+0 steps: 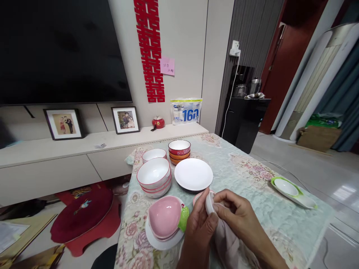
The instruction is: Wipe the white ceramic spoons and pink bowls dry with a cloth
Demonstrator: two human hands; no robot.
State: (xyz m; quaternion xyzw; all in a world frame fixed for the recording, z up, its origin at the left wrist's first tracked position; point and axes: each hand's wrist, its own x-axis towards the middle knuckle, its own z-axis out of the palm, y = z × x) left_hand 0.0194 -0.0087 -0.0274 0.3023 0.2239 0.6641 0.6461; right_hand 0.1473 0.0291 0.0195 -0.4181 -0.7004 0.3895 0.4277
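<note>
My table (252, 194) has a flowery cloth (241, 168) on it. On the cloth sit a white plate (193, 174), stacks of white bowls (153, 176), red and orange bowls (179, 151), pink bowls (165, 218), and a green dish (293, 191) near the edge.

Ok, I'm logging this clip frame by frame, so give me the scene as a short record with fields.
left hand: holds a small white dish by its edge
right hand: presses a pinkish cloth against the dish
nearest things: pink bowl, white plate
behind: stack of white bowls, red and orange bowls
surface: floral tablecloth
far right: green tray
</note>
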